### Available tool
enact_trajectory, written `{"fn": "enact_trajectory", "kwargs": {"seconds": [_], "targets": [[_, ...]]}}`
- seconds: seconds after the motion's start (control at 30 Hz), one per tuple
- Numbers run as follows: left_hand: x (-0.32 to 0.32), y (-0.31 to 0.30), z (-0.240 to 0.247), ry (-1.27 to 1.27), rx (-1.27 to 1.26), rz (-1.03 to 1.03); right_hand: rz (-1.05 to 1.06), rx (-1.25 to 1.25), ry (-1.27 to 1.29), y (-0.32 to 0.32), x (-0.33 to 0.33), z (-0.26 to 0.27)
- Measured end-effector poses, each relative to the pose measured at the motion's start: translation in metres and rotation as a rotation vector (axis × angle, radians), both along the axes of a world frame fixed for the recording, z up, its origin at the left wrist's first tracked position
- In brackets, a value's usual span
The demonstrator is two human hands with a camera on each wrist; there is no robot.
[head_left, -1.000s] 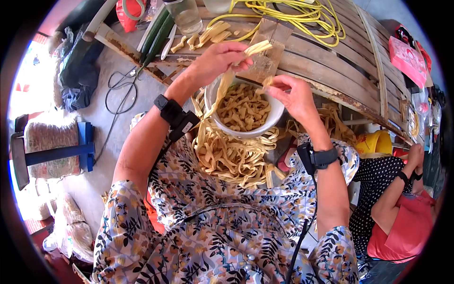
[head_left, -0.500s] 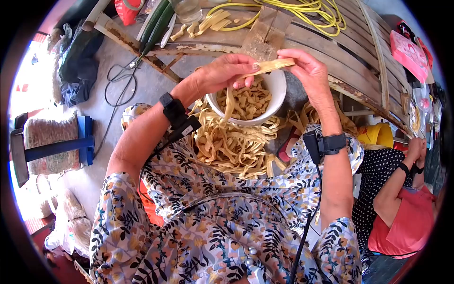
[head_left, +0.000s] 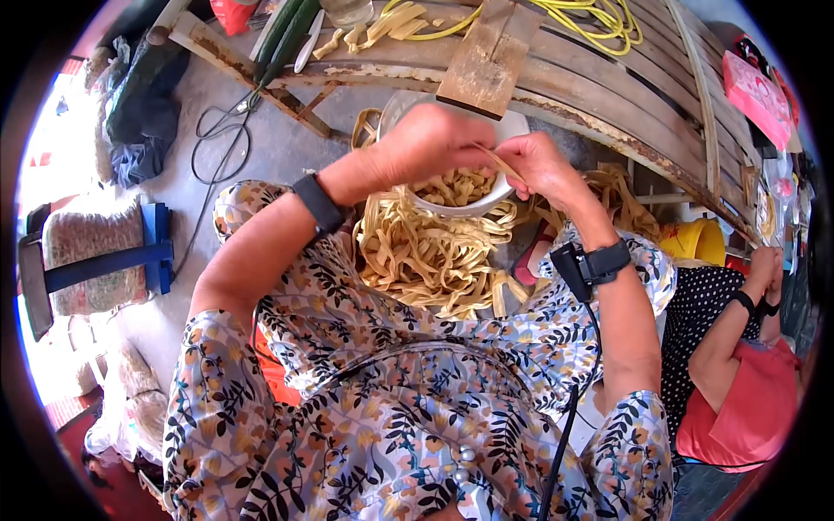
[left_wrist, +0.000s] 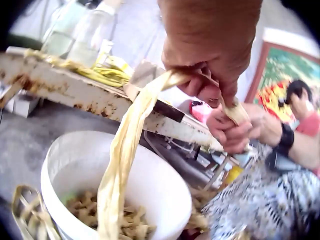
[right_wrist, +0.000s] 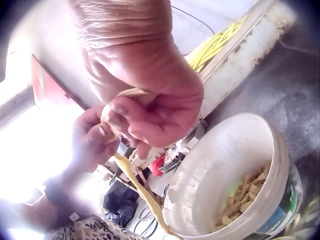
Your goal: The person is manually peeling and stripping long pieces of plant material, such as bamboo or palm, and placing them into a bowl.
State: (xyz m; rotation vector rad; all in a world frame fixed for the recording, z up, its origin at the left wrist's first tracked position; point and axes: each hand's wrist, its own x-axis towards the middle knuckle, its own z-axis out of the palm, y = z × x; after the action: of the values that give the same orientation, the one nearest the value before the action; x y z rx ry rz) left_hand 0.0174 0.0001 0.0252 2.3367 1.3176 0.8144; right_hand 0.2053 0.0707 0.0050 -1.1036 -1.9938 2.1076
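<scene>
A long pale-yellow strip (left_wrist: 125, 150) hangs from the left hand (left_wrist: 210, 45), whose curled fingers grip it, and drops past the rim of a white bucket (left_wrist: 55, 165). The right hand (right_wrist: 145, 85) pinches the strip's short end close to the left fingers. From the head view, the left hand (head_left: 434, 139) and right hand (head_left: 539, 165) meet above the bucket (head_left: 395, 108). Short cut pieces (right_wrist: 245, 195) lie inside the bucket. More long strips (head_left: 426, 252) are heaped below it on the near side.
Behind the bucket stands a slatted bench (head_left: 599, 95) with a wooden board (head_left: 491, 61), yellow cord (head_left: 599, 22), dark green cucumbers (head_left: 287, 39) and a few pieces. Another person (head_left: 738, 391) sits at the right, beside a yellow bucket (head_left: 695, 245).
The hands first came together on the strip over the bucket, then moved lower and nearer the body. The strip between them has turned from level to slanting.
</scene>
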Motion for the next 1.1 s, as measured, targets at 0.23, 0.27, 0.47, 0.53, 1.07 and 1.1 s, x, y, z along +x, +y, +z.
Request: {"fn": "enact_trajectory", "kwargs": {"seconds": [0.23,0.27,0.47,0.53,1.07,1.1], "targets": [[-0.018,0.016,0.032,-0.647,-0.548,0.091,0.078,-0.473,0.573,-0.023,-0.009,0.051],[-0.017,0.017,0.036,-0.688,-0.55,0.131,0.066,-0.472,0.614,-0.022,-0.011,0.054],[-0.001,0.014,-0.002,-0.827,-0.863,-0.145,-0.176,0.095,0.413,-0.01,-0.014,0.049],[0.004,0.015,-0.017,-1.044,-1.089,-0.337,-0.191,0.199,0.434,-0.009,-0.016,0.03],[0.025,0.013,-0.011,-1.176,-0.608,0.315,-0.315,1.096,0.04,-0.009,-0.017,0.015],[0.022,0.012,-0.01,-1.095,-0.606,0.276,-0.331,0.913,-0.029,-0.003,-0.018,0.004]]}}
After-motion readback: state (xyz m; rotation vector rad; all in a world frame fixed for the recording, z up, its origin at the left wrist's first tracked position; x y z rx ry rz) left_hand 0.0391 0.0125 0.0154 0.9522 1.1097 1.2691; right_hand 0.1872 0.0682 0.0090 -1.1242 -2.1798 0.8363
